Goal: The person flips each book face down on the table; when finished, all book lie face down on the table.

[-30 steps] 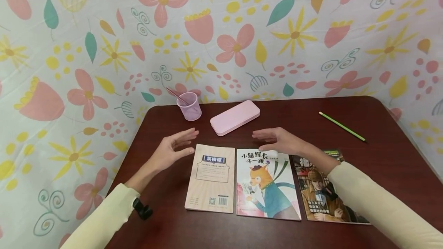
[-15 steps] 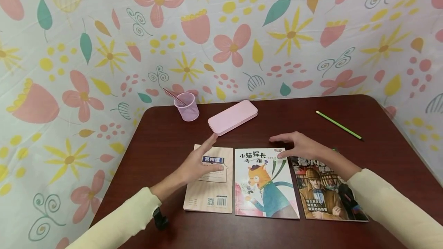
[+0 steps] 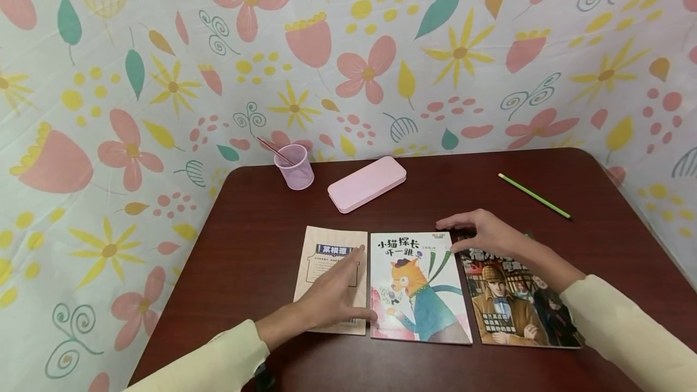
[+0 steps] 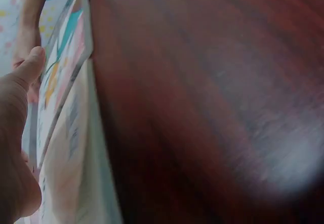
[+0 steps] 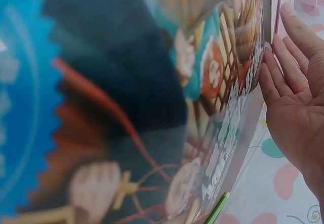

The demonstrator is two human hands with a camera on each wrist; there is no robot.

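Partly, left hand [image 3: 333, 299] covering beige book [image 3: 329, 259], barcode hidden

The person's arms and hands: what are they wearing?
Both arms wear long, pale cream-yellow sleeves ending at the wrists. The left hand and right hand are bare, with no gloves or rings visible. A small dark object sits under the left sleeve at the wrist.
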